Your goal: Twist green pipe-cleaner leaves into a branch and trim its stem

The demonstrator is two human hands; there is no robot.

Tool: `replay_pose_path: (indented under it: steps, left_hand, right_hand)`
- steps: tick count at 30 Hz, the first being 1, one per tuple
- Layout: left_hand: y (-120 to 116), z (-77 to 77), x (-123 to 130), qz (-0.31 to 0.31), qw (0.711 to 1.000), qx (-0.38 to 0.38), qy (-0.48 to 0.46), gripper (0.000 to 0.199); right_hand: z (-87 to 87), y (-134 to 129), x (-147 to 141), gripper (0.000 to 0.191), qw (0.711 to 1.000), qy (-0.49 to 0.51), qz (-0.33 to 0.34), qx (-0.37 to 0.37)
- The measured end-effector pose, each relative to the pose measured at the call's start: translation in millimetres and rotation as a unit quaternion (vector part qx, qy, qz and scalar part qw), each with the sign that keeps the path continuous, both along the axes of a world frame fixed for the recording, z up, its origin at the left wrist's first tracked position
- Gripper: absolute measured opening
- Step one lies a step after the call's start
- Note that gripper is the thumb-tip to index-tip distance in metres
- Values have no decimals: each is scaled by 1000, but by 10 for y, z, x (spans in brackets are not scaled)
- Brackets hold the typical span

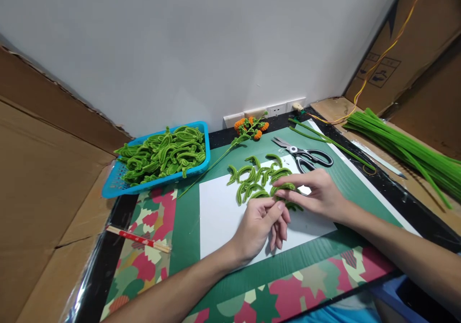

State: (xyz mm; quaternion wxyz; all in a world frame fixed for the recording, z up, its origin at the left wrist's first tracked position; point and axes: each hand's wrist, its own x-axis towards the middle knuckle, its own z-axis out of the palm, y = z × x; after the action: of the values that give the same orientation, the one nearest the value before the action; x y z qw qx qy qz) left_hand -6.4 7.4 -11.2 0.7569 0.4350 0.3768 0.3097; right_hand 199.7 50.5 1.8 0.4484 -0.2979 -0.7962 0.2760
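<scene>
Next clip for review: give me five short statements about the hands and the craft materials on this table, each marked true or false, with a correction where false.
1. The blue basket holds bent green pipe-cleaner pieces. True.
2. The scissors are in the right hand. False: they lie on the green mat, behind that hand.
3. Both hands meet over the white sheet, the left hand and right hand pinching a green curved piece. True.
4. The orange flower sprig lies inside the basket. False: it lies on the mat near the wall.
5. The long straight green stems are piled on the left. False: they lie on the right.
</scene>
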Motion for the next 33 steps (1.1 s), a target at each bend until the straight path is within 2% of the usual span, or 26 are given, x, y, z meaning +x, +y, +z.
replay_pose_path:
  steps: [4,7,11,15,22,29,33]
  left_hand:
    - [4,-13,9,5,1000,0,9,51]
    - [3,-26,18,12,1000,9,13,54]
    - [-4,-15,25,19,1000,19,14,49]
    - [-5,11,22,23,999,22,21,47]
    - [-8,-29,-2,32,999,28,25,53]
    - [-16,39,31,45,999,14,19,52]
    - [-13,15,21,40,999,19,29,56]
  right_hand:
    - [-80,-12,-20,25,988,-23,7,155]
    - [-108,-15,-15,32,974,-48,4,221]
    - [-98,-4,-11,33,980,-49,-22,189]
    - [-91,4,-28,26,987,-28,-32,157]
    - [-160,-43,-97,23,967,-66,-62,239]
    - [-95,9,-36,18,960,-45,-104,255]
    - [-58,24,-17,20,963,-33,-99,249]
